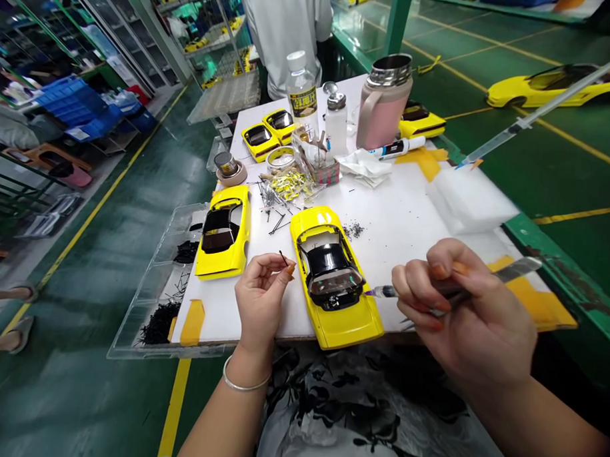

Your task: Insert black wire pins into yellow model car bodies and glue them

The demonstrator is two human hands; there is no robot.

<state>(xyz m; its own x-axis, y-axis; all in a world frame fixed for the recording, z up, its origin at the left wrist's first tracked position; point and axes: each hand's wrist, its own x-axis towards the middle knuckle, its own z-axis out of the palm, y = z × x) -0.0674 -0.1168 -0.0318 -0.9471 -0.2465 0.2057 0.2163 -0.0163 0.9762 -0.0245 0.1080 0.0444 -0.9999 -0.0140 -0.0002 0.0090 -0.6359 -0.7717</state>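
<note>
Yellow model car body with black roof, lower center of frame, on the white work surface, glossy side up, its near end at the surface's front edge. Your left hand, just left of it, pinches a thin black part between thumb and index finger, apart from the body. Your right hand, lower right, is closed around a purple-tipped applicator and a flat-ended metal tool; applicator tip points at the body's right side, can't tell if touching. Tiny black bits lie just right of the body's far end. Second yellow car body sits left of it, beside a clear compartment tray with black parts, lower left. Past the bodies: thin black pins, plastic bag of small yellow parts, tape roll, and, upper center, two smaller-looking car bodies, labeled clear bottle, pump-top bottle, pink mug, with a marker and crumpled tissue in front. Syringe upper right, its blue tip over white foam sheet. Person in a gray top stands at top center, back turned to you.
</note>
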